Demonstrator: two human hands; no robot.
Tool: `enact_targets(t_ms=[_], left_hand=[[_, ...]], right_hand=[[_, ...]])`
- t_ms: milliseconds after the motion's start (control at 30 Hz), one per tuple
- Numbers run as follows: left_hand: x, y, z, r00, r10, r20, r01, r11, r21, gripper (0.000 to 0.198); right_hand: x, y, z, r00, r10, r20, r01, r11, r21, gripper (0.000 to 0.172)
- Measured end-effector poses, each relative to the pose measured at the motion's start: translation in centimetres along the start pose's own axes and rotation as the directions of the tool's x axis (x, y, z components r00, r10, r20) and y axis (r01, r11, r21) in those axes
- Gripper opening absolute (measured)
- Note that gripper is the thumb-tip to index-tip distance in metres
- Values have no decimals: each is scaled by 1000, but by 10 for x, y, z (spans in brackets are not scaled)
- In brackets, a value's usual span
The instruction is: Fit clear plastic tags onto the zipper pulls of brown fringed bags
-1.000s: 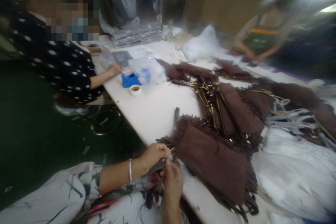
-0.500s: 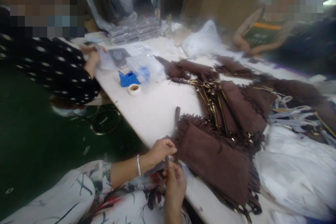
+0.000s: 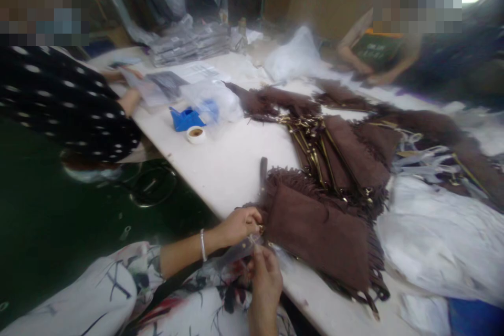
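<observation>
A brown suede-like pouch (image 3: 318, 226) with fringe lies on the table's near edge, atop other fringed brown pieces. At its left corner my left hand (image 3: 238, 228) is closed in a pinch by a small gold-coloured metal fitting (image 3: 260, 229). Just below, my right hand (image 3: 264, 273) pinches a bit of thin clear plastic (image 3: 240, 249) between thumb and fingers. The plastic hangs between both hands over my lap. Fine detail at the fingertips is blurred. A dark strap end (image 3: 263, 170) sticks up behind the pouch.
More brown fringed pouches (image 3: 350, 152) with gold zips cover the white table (image 3: 224, 178). White plastic wrapping (image 3: 433, 241) lies right. A blue tape dispenser (image 3: 185, 119) and tape roll (image 3: 196, 135) stand left. One co-worker's dotted sleeve (image 3: 71, 105) is at left; another person sits far right.
The view has shifted slightly, so the scene sits further left. My hands stay at the pouch's corner, a little further apart, and more of the clear plastic shows between them.
</observation>
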State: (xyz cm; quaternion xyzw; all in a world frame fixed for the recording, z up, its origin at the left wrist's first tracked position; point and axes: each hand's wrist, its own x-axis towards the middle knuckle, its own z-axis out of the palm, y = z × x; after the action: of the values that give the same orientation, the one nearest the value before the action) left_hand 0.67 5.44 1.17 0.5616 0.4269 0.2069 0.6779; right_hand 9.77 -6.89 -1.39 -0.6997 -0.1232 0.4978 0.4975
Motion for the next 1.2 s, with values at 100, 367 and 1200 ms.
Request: enact_targets(t_ms=[100, 367, 1200], left_hand=[[0, 1, 1, 999, 32, -3, -32, 999, 31, 13], [-1, 18, -9, 987, 147, 72, -160, 960, 232, 9], [3, 28, -35, 919, 146, 366, -212, 966, 148, 19]], right_hand=[[-1, 1, 2, 999, 20, -33, -19, 999, 32, 51], [-9, -13, 18, 992, 99, -76, -82, 975, 206, 49], [-2, -34, 37, 995, 98, -4, -76, 793, 605, 32]])
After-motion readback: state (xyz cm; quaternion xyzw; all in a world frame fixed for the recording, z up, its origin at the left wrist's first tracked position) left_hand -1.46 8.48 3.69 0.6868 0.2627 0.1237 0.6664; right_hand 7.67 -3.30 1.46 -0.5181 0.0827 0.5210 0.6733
